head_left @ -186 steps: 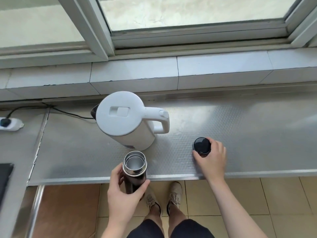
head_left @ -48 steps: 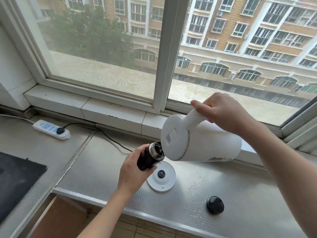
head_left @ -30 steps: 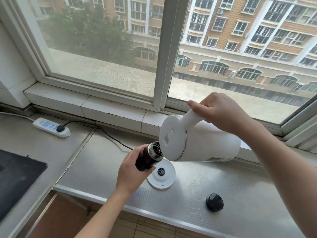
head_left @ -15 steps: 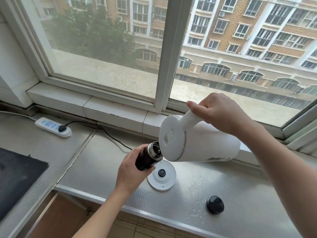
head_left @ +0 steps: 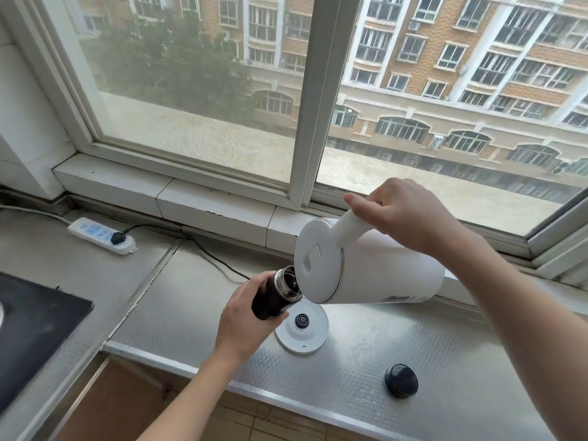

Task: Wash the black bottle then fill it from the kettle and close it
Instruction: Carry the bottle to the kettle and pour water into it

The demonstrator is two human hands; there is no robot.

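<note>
Head view: left hand (head_left: 243, 319) fingers were wrapped round the black bottle (head_left: 276, 296), its mouth beneath the tipped kettle (head_left: 366, 268), whose handle the right hand (head_left: 404, 211) fingers clasped; cap (head_left: 401, 380) lay on the worktop (head_left: 445, 361).

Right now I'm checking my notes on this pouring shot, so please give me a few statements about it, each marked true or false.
1. The right hand grips the white kettle by its handle. True.
2. The black bottle stands on the counter. False: the left hand holds it tilted in the air.
3. The bottle cap lies on the counter, right of the kettle base. True.
4. The kettle sits on its base. False: it is lifted and tipped toward the bottle's mouth.
5. A black plug sits in the power strip. True.
</note>
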